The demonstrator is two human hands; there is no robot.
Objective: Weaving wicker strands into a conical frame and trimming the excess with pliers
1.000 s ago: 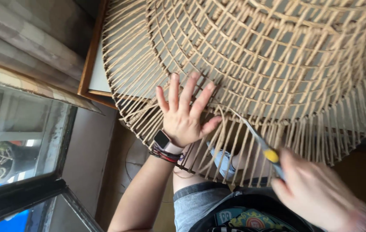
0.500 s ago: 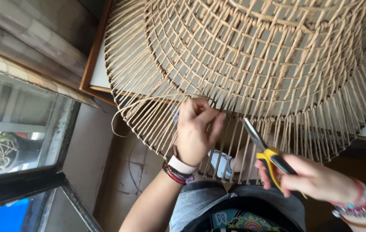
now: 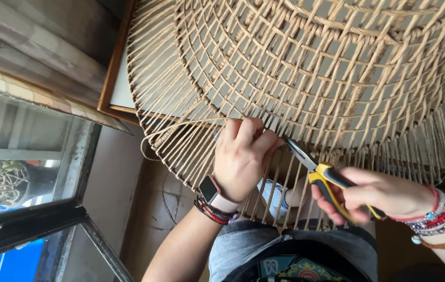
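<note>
A large round woven basket frame (image 3: 306,68) of tan cane fills the upper part of the head view, its loose spokes fanning down toward me. My left hand (image 3: 241,156), with a watch and cord bracelets at the wrist, pinches a cane strand at the weave's edge. My right hand (image 3: 384,193), wearing several bead bracelets, grips yellow-handled pliers (image 3: 319,175). The pliers' grey jaws point up-left and almost touch the fingers of my left hand.
The basket rests on a white tabletop with a wooden rim (image 3: 113,78). A window with a dark frame (image 3: 29,224) is at the left, with plants behind the glass. My lap in grey and dark clothing (image 3: 264,256) is below the spokes.
My left hand went from flat with spread fingers to curled and pinching a strand. My right hand brought the pliers up and left toward it.
</note>
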